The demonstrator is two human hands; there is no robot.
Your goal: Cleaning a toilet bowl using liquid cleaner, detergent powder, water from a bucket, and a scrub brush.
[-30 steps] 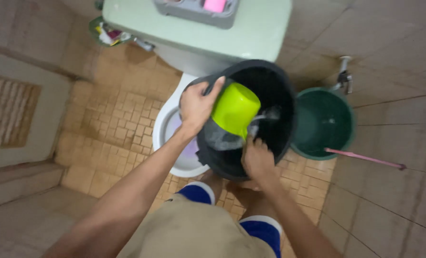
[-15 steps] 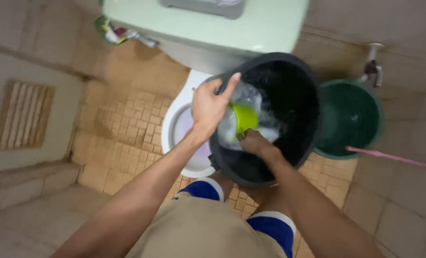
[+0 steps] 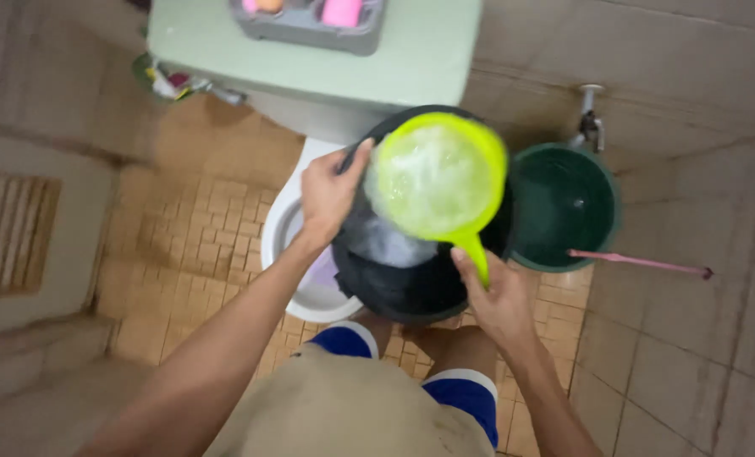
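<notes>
My left hand (image 3: 328,196) grips the rim of a black bucket (image 3: 411,288), which is tilted over a white toilet bowl (image 3: 289,237). My right hand (image 3: 498,298) holds the handle of a lime-green plastic dipper (image 3: 437,178). The dipper is lifted above the bucket's mouth with water in its bowl. Water also shows inside the black bucket below it. Both arms reach forward from the bottom of the head view.
A pale green cistern lid (image 3: 394,59) carries a grey tray (image 3: 310,21) with pink items. A dark green bucket (image 3: 564,203) stands at the right under a wall tap (image 3: 591,123), with a pink stick (image 3: 640,264) across it. Tan floor tiles surround the toilet.
The green dipper has come up out of the black bucket, now held high with water in it. My left hand stays on the bucket's rim.
</notes>
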